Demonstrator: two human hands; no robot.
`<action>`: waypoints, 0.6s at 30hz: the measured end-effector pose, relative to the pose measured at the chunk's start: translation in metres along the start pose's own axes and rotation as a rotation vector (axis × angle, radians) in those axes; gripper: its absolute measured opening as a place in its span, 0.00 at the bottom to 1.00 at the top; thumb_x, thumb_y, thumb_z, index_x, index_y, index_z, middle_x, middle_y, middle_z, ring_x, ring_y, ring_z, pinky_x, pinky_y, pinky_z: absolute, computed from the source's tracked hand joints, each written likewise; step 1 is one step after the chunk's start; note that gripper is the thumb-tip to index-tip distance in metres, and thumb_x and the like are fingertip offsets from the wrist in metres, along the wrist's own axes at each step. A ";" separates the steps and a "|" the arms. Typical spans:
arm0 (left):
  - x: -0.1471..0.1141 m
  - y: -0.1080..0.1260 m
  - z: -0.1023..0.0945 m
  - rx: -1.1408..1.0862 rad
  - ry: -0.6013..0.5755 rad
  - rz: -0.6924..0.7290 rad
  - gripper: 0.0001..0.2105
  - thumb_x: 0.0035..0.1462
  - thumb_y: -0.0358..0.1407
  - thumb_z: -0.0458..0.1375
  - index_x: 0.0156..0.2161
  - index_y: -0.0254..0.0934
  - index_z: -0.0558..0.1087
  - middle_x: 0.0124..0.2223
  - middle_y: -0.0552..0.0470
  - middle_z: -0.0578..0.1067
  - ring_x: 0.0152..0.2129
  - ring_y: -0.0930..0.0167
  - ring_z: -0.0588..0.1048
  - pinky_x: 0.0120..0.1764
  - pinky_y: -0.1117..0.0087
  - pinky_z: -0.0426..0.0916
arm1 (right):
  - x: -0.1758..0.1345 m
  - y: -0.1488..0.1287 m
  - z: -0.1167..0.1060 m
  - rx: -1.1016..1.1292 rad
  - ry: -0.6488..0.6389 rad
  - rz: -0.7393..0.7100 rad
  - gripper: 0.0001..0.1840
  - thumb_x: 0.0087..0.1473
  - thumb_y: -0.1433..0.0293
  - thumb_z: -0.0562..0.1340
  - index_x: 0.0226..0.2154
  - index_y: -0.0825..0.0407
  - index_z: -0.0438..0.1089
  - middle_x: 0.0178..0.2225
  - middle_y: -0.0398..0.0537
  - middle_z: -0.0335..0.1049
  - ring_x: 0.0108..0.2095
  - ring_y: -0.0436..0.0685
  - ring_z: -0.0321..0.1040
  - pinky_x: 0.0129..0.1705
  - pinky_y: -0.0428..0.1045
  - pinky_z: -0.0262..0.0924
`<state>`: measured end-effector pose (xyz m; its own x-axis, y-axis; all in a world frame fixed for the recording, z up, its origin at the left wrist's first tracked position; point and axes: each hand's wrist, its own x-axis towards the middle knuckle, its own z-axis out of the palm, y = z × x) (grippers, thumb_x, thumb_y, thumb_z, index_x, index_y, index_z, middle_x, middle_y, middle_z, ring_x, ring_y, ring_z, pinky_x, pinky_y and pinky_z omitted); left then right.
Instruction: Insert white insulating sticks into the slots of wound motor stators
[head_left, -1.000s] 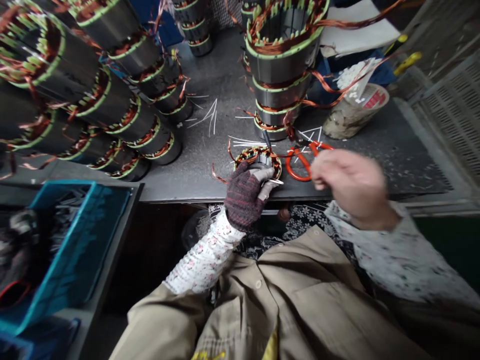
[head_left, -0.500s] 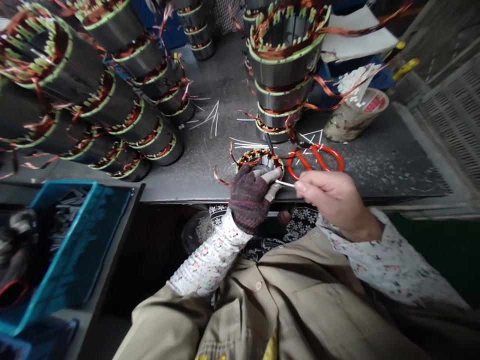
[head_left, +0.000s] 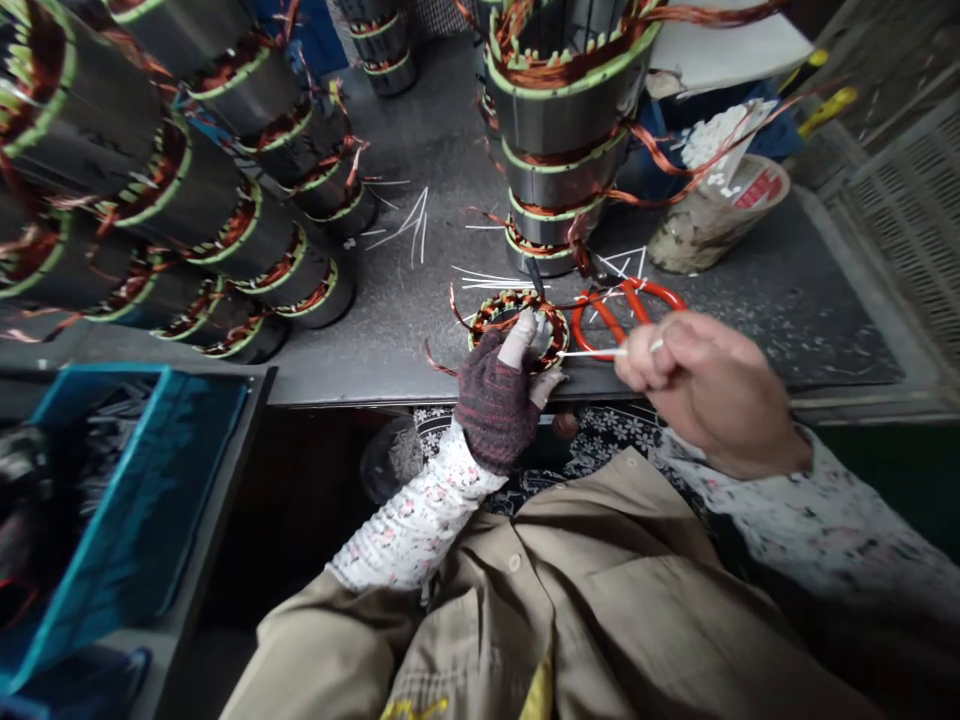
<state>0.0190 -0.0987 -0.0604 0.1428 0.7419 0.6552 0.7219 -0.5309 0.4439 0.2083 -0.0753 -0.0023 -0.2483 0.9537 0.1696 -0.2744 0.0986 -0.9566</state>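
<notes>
A small motor stator [head_left: 484,318] with copper windings and a pale green rim sits near the bench's front edge. My left hand [head_left: 495,405], in a dark knitted glove with pale wrapped fingertips, grips its near side, one finger over the ring's opening. A white cord [head_left: 589,353] runs taut from the stator's right rim to my bare right hand [head_left: 701,385], whose closed fingers pinch its end. Scissors with red-orange handles [head_left: 579,325] lie just right of the stator, partly behind the cord. Several cut white cords [head_left: 491,284] lie behind the stator.
Stacked stators [head_left: 562,120] rise behind the work, and more stacks [head_left: 217,235] fill the left. At the right stands a tub [head_left: 694,225] holding white pieces. A teal bin [head_left: 172,480] sits lower left; a perforated crate [head_left: 907,190] borders the right.
My right hand has moved right, drawing out a longer stretch of cord. My left finger has shifted up and left over the ring. The whole view has shifted slightly.
</notes>
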 end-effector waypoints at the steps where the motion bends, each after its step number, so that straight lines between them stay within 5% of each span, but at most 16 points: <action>1: -0.002 0.002 0.005 0.002 0.018 0.010 0.31 0.67 0.39 0.60 0.70 0.39 0.54 0.58 0.41 0.75 0.56 0.62 0.75 0.59 0.55 0.73 | 0.010 0.004 0.008 0.022 0.030 -0.054 0.24 0.60 0.55 0.65 0.20 0.48 0.59 0.20 0.40 0.56 0.23 0.51 0.58 0.29 0.51 0.60; 6: -0.011 0.010 0.019 -0.025 0.082 -0.015 0.31 0.68 0.43 0.58 0.70 0.41 0.53 0.62 0.39 0.71 0.61 0.59 0.71 0.61 0.52 0.71 | 0.051 0.040 0.040 -0.104 0.122 -0.203 0.28 0.62 0.43 0.55 0.25 0.47 0.61 0.27 0.43 0.67 0.29 0.53 0.66 0.37 0.53 0.67; 11: -0.009 -0.001 -0.018 0.043 -0.015 0.106 0.30 0.69 0.37 0.55 0.71 0.38 0.51 0.61 0.39 0.74 0.60 0.63 0.73 0.65 0.53 0.68 | 0.027 0.055 0.018 -0.680 -0.037 -0.474 0.22 0.56 0.46 0.65 0.29 0.48 0.72 0.54 0.53 0.73 0.56 0.68 0.66 0.60 0.68 0.60; 15: 0.007 -0.020 -0.056 0.278 -0.291 0.273 0.22 0.68 0.34 0.56 0.65 0.39 0.63 0.51 0.45 0.80 0.49 0.63 0.79 0.54 0.56 0.75 | 0.016 0.061 -0.004 -0.860 -0.181 -0.429 0.05 0.56 0.62 0.69 0.32 0.45 0.77 0.48 0.48 0.78 0.57 0.67 0.64 0.61 0.70 0.58; 18: 0.026 -0.022 -0.072 0.409 -0.563 0.243 0.17 0.70 0.38 0.54 0.61 0.40 0.70 0.42 0.47 0.82 0.39 0.65 0.81 0.38 0.65 0.74 | 0.018 0.063 -0.008 -0.908 -0.199 -0.383 0.10 0.55 0.64 0.69 0.42 0.43 0.79 0.44 0.49 0.77 0.53 0.66 0.65 0.59 0.68 0.61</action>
<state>-0.0422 -0.0976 -0.0092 0.5779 0.7788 0.2440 0.8044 -0.5940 -0.0094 0.1940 -0.0498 -0.0610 -0.4656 0.7557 0.4605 0.4237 0.6472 -0.6338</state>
